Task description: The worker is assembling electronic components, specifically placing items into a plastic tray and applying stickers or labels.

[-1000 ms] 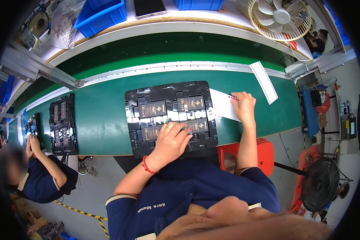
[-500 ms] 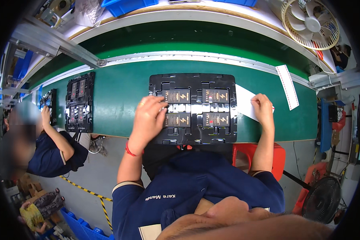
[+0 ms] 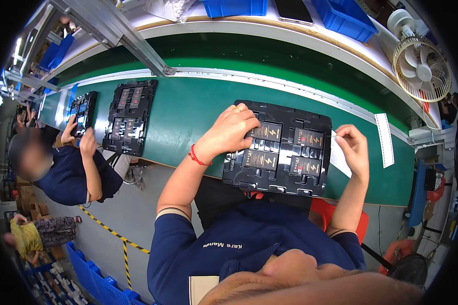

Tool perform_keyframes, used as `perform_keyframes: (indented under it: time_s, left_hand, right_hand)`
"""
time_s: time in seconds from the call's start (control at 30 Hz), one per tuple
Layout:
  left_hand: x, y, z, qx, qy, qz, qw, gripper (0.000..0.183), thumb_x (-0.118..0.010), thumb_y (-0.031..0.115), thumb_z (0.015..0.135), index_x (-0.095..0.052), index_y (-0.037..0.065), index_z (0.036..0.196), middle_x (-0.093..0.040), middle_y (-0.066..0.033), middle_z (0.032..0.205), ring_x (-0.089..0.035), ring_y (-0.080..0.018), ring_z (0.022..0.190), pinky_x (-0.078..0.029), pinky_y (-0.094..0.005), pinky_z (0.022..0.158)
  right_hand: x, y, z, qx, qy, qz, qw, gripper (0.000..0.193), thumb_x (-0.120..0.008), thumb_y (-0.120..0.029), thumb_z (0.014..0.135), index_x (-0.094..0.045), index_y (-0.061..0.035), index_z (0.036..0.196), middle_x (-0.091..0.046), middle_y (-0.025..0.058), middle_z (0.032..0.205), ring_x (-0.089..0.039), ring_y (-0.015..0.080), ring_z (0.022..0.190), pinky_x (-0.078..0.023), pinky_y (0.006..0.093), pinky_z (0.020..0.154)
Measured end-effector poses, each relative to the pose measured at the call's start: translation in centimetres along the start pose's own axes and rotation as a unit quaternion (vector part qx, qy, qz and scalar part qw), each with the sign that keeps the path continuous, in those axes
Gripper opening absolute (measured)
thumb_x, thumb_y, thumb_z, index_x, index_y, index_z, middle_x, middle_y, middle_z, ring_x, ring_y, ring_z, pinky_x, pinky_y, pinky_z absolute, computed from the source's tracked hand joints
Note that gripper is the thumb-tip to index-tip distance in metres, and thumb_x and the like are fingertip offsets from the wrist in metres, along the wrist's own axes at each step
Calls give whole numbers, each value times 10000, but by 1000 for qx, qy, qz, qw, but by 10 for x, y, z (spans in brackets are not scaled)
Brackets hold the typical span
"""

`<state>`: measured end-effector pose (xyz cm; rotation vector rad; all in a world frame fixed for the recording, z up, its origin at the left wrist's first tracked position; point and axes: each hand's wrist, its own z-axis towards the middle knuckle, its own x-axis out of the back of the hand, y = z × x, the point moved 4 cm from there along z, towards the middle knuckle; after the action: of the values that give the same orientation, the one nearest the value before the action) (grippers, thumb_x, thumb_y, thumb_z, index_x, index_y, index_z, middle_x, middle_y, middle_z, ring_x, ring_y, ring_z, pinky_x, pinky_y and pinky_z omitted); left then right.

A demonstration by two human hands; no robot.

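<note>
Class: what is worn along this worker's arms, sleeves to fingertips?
Short navy sleeves end in cream trim. A thin red bracelet circles the left wrist; that same side bears a golden ring. Neither side is gloved.

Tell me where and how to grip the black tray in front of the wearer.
Take the black tray by its left and right outer rims, probably best from both sides at once: it lies flat and broad, and four dark packs sit in its pockets, inside those rims.
</note>
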<state>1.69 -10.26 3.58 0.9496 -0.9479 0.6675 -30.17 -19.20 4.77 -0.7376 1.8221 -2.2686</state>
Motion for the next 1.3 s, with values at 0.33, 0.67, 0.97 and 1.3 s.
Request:
perform_keyframes:
  time_s: [0.33,0.67,0.97,1.3]
  left_hand:
    - [-2,-14,-7,17,204,-107,973,182,-747,112,742,-723,23,900,-721,-129,890,-670,-273,758,-540,-360,718]
    - [-21,-8,-16,60,326,-181,926,126,-737,33,800,-703,4,918,-710,-117,836,-656,-216,660,-521,-328,631]
    - [-23,-9,-16,48,328,-177,927,91,-721,20,800,-691,8,885,-723,-124,862,-703,-272,751,-538,-346,666]
    - [-21,-8,-15,46,325,-176,928,98,-717,12,793,-695,11,888,-720,-118,858,-698,-268,738,-537,-346,652]
  right_hand:
    - [-108,-47,71,-26,-171,59,983,65,-676,7,875,-612,-3,883,-621,-4,831,-555,46,757,-466,214,687]
    - [-157,-32,89,-59,-228,-11,972,385,-622,32,881,-494,-26,1240,-602,18,807,-562,82,754,-446,236,690]
    - [-166,-31,87,-62,-231,-48,970,427,-617,20,808,-511,-12,1221,-592,47,819,-558,109,743,-472,269,697]
    - [-166,-31,89,-70,-226,-76,969,495,-669,-18,787,-494,-28,1250,-598,66,832,-551,121,715,-467,276,680]
